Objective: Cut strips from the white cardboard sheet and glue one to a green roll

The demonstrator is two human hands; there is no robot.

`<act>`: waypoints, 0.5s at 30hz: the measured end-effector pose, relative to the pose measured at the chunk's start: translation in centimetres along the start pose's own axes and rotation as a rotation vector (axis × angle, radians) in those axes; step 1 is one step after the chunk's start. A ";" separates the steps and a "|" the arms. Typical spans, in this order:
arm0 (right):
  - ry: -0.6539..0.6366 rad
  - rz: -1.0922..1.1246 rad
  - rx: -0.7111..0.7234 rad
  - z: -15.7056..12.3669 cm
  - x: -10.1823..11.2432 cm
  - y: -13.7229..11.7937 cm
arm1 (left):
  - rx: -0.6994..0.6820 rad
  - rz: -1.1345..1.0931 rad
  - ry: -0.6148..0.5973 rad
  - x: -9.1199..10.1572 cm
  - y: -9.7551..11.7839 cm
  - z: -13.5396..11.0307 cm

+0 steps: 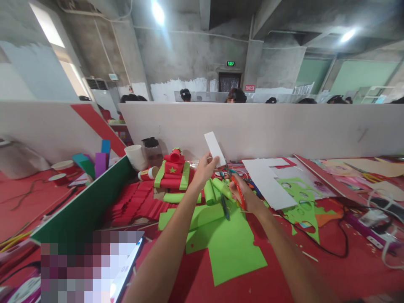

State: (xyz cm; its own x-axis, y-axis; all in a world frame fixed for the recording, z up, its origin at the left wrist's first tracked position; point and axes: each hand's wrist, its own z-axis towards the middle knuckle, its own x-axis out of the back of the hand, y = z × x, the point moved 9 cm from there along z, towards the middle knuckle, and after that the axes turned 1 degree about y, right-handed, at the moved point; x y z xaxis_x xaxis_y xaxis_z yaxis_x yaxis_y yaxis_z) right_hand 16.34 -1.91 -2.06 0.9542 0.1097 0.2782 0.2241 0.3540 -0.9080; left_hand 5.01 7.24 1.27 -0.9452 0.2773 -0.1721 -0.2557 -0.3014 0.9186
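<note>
My left hand [205,167] pinches a narrow white paper strip [214,148] and holds it up above the red table [331,269]. My right hand [243,194] grips red-handled scissors [237,188], whose blades point up at the strip's lower end. Beneath both hands lie green paper sheets [230,248] and several rolled green paper tubes [208,192].
A red and green paper tank model [172,173], a white cup [135,157] and a dark jar [152,151] stand at the back left. White sheets [268,181], a green sheet with round holes [299,206] and black cables [334,248] lie right. A white partition [268,126] runs behind, with other people's heads beyond it.
</note>
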 end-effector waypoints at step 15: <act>0.057 -0.049 0.012 0.2 0.2 1.2 | 0.003 0.024 -0.014 -0.3 1.1 -0.9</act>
State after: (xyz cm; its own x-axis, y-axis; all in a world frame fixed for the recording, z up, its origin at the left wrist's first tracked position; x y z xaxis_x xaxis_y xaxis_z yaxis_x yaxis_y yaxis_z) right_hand 16.79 -1.31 -3.02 0.9520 0.0386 0.3036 0.2688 0.3691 -0.8897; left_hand 4.85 5.98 2.02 -0.9481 0.2826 -0.1455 -0.2328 -0.3055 0.9233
